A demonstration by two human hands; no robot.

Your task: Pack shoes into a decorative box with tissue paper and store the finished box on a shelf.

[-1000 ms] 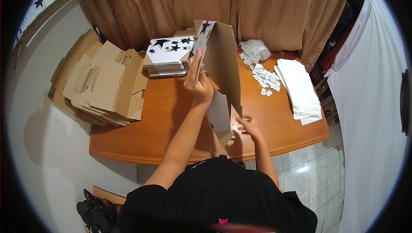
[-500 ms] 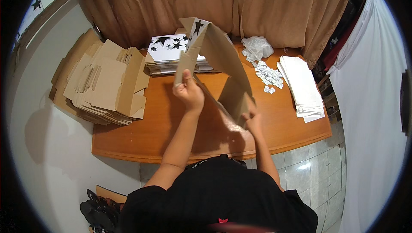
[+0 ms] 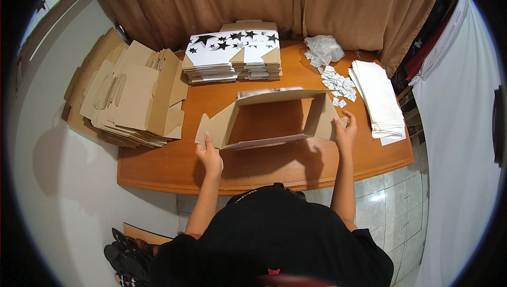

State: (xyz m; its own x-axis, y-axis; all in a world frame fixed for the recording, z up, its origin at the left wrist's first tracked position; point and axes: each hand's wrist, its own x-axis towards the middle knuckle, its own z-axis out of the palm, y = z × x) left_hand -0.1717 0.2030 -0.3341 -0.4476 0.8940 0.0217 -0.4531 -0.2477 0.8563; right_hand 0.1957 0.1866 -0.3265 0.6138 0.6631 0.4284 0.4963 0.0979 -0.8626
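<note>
Between my hands, over the wooden table (image 3: 158, 168), hangs an opened cardboard box (image 3: 319, 115). Its plain brown inner walls form a wide frame, and the tabletop shows through the middle. My left hand (image 3: 210, 156) grips a flap at the box's left end, thumb on top. At the opposite end, my right hand (image 3: 346, 128) has its fingers closed on the right flap. Behind the box lies a stack of flattened white boxes (image 3: 219, 54) with black stars.
A tall pile of flat brown cardboard (image 3: 127, 99) leans at the left by the wall. Small white sachets (image 3: 338, 82) spill from a clear plastic bag (image 3: 324, 49) at the back right. Beside them lies a stack of white paper sheets (image 3: 376, 99). Brown curtains (image 3: 253, 1) hang behind the table.
The box has swung from upright and tilted to level, spread wide between my hands. My left hand moved left and nearer me; my right hand moved right and a little farther away.
</note>
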